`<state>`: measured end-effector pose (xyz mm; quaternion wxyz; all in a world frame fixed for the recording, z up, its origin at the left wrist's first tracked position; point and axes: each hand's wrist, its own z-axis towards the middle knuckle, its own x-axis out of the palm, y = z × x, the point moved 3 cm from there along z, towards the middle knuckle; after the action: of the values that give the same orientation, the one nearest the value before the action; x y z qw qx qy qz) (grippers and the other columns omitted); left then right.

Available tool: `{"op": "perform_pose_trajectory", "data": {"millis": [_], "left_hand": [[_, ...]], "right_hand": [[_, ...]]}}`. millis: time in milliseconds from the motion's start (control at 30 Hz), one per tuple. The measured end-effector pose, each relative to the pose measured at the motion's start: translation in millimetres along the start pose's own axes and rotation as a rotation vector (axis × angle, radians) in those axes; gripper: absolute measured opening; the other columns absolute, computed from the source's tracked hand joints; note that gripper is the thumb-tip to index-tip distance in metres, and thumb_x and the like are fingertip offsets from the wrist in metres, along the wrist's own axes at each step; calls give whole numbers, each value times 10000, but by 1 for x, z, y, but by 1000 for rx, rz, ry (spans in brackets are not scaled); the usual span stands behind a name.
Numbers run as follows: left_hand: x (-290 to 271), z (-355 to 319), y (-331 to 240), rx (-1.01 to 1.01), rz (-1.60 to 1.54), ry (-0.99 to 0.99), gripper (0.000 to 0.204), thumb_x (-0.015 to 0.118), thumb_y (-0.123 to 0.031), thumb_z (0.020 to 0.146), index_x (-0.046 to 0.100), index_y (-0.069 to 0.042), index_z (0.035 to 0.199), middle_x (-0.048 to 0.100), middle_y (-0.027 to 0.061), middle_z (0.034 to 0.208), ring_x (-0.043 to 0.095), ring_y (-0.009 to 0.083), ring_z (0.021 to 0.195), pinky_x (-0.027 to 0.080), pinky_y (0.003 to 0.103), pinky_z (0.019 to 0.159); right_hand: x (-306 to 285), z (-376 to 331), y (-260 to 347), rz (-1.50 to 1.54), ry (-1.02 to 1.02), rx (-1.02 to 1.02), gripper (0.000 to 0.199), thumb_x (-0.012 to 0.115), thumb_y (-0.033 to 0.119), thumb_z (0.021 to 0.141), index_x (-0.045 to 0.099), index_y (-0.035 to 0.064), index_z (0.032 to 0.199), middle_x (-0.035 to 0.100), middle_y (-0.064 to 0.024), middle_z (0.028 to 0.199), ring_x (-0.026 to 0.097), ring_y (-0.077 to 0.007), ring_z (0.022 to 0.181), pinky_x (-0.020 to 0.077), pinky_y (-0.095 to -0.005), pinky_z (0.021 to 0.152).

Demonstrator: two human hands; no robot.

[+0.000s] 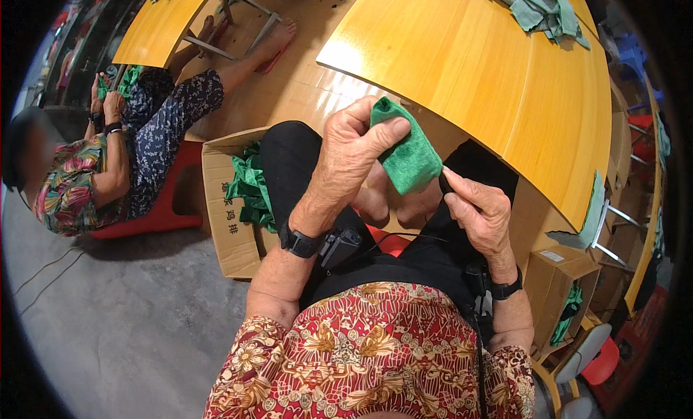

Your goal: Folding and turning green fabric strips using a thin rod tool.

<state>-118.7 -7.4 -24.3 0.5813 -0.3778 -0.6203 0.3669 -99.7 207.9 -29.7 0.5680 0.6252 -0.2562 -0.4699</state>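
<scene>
Green cloth (408, 155) at centre frame, pinched at its top edge between closed thumb and fingers of the left hand (350, 155), while the right hand (480, 213) nips its lower right corner with fingertips.

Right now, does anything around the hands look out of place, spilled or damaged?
Nothing looks damaged or spilled. The left hand pinches a green cloth piece; the right hand touches its lower edge. One oddity: a green cloth scrap hangs over the yellow table edge, right side, and might slide off.
</scene>
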Motion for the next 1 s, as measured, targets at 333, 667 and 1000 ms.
{"op": "perform_pose_trajectory", "data": {"millis": [333, 667, 1000], "left_hand": [[4, -3, -6, 116, -45, -93, 229, 623, -193, 931, 630, -22, 1084, 666, 23, 972, 571, 56, 857, 468, 218, 802], [7, -6, -13, -52, 2, 95, 347, 583, -268, 954, 635, 8, 1158, 627, -25, 857, 547, 39, 765, 453, 175, 707], [11, -16, -13, -112, -19, 178, 386, 569, -302, 958, 618, 20, 1165, 633, 1, 849, 584, 60, 767, 488, 205, 730]], "right_hand": [[-1, 2, -1, 81, 36, 137, 341, 629, 2, 845, 636, 12, 1187, 706, -98, 906, 670, -144, 790, 506, -259, 711], [-3, 3, 6, -48, 49, -119, 339, 623, -33, 818, 640, -20, 1156, 702, -153, 963, 691, -192, 813, 509, -253, 732], [9, -11, -1, 406, 30, 40, 332, 599, -39, 852, 627, -25, 1182, 665, -45, 735, 551, -55, 547, 430, -196, 496]]}}
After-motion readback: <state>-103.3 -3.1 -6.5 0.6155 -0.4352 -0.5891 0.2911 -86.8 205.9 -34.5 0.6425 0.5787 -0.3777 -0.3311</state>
